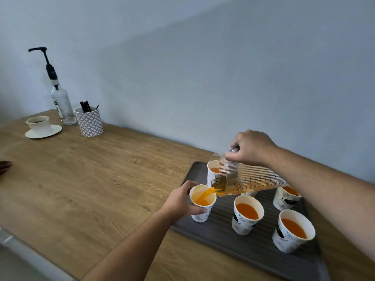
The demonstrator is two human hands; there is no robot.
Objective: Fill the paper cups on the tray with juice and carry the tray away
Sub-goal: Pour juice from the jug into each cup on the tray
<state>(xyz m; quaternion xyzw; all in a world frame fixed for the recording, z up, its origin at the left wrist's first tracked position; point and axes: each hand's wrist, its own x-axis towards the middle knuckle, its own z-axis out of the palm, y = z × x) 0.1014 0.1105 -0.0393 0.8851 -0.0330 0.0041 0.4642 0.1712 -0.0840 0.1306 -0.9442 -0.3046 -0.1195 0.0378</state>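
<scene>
A dark grey ribbed tray [239,244] lies on the wooden table and carries several patterned white paper cups. My right hand [250,148] grips the handle of a clear ribbed pitcher [253,179], tipped to the left. Orange juice streams from its spout into the near-left cup [202,216]. My left hand [179,200] holds that cup by its side at the tray's left edge. Juice fills the front middle cup [246,220], the front right cup [292,234], the back right cup [285,198] and the back left cup [213,171]. The pitcher hides another cup behind it.
At the table's far left stand a white cup on a saucer [41,126], a glass pump bottle [60,102] and a patterned holder with dark sticks [89,121]. Another person's fingers [5,166] rest at the left edge. A blue-grey wall runs behind the table [91,179].
</scene>
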